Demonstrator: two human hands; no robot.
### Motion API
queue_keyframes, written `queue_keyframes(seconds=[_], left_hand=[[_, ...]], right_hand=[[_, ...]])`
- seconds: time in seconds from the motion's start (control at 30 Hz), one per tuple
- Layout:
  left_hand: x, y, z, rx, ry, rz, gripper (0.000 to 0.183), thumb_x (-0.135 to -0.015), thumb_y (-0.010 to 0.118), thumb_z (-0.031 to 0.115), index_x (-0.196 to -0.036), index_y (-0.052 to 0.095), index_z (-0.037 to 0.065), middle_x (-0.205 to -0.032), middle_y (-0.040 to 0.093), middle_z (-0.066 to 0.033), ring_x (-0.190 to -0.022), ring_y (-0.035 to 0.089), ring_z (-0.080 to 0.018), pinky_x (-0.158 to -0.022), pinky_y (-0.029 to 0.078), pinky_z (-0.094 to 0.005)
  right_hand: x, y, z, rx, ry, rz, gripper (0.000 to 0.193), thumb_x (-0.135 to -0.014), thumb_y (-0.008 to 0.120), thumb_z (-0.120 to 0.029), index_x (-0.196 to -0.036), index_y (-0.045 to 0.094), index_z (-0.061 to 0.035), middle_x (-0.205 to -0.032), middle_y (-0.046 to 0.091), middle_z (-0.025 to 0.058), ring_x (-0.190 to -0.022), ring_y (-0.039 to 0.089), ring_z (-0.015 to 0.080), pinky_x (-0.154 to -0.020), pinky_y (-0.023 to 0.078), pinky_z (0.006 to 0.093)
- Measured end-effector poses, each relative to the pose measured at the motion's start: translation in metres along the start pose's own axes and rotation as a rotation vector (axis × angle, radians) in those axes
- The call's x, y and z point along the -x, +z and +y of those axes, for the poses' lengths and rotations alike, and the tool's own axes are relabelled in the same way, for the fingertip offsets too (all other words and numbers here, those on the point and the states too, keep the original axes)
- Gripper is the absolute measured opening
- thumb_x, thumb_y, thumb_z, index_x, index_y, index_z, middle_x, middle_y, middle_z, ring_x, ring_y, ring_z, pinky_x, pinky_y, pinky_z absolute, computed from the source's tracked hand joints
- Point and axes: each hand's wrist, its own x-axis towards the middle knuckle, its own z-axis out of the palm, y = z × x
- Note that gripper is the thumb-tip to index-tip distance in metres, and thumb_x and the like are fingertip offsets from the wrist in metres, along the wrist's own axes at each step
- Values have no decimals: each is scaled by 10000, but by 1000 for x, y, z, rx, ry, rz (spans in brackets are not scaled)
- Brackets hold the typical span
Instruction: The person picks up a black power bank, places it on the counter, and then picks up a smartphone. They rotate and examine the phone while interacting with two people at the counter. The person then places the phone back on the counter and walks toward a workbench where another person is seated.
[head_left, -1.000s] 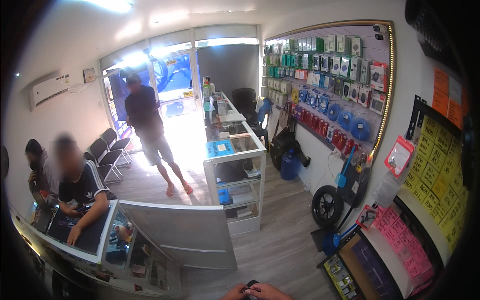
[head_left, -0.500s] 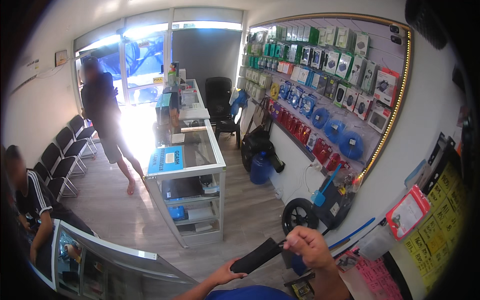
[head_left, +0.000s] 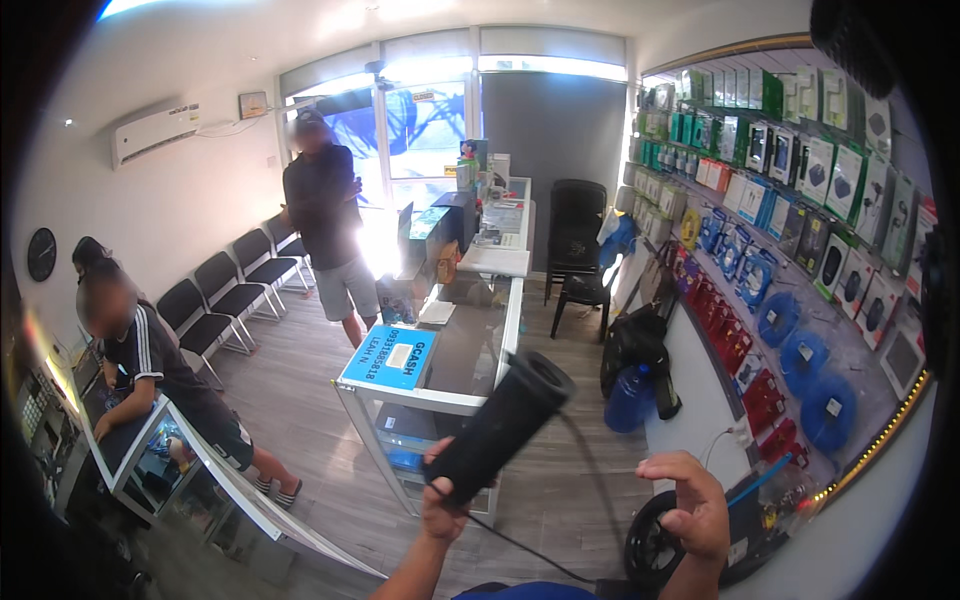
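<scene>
My left hand (head_left: 443, 508) grips the lower end of a black cylindrical portable speaker (head_left: 508, 425), held tilted with its round upper end toward the right. A thin black cord (head_left: 535, 552) runs from near my left hand down to the lower right. To the right, apart from the speaker, my right hand (head_left: 692, 505) is raised with its fingers curved and spread from the thumb, holding nothing. Beyond the speaker stands a glass display case (head_left: 505, 350) with a blue sign (head_left: 385, 358) on top.
Packaged accessories hang on the right wall rack (head_left: 760, 190). Below are a black wheel (head_left: 650, 540) and a blue water jug (head_left: 628, 398). At left, a person (head_left: 165, 365) leans at another glass case (head_left: 215, 490). Another person (head_left: 325, 215) stands near black chairs (head_left: 265, 262).
The speaker has risen and tilted more upright in my left hand. My right hand has moved away from its end and opened. The view has swung left.
</scene>
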Motion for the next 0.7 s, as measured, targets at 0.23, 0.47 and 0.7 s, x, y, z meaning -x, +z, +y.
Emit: queue_keyframes(seconds=[0.23, 0.47, 0.7], left_hand=[[-85, -17, 51, -94, 543, 259, 834, -1030, 601, 711, -1528, 583, 42, -1219, 772, -197, -969, 792, -275, -604, 548, -237], [-150, -30, 96, -20, 807, 232, 604, -1108, 600, 508, -1502, 601, 51, -1308, 745, -171, -1084, 754, -297, -870, 647, -374], [-229, -68, 77, 189, 736, 139, 629, -1062, 636, 454, -1480, 591, -14, -1276, 690, -228, -1015, 680, -326, -817, 560, -384]], right_hand=[[-13, -59, 147, -199, 484, -41, 275, -1064, 699, -152, -1265, 724, 34, -1171, 771, 114, -1132, 717, 189, -1046, 535, 338], [-1, -54, 251, -195, 836, -96, 244, -1075, 678, -154, -1205, 739, 44, -1056, 783, 128, -1017, 745, 212, -986, 572, 353], [-90, -71, 327, -85, 726, -82, 247, -1077, 679, -167, -1178, 736, 50, -1015, 779, 122, -956, 737, 195, -939, 571, 337]])
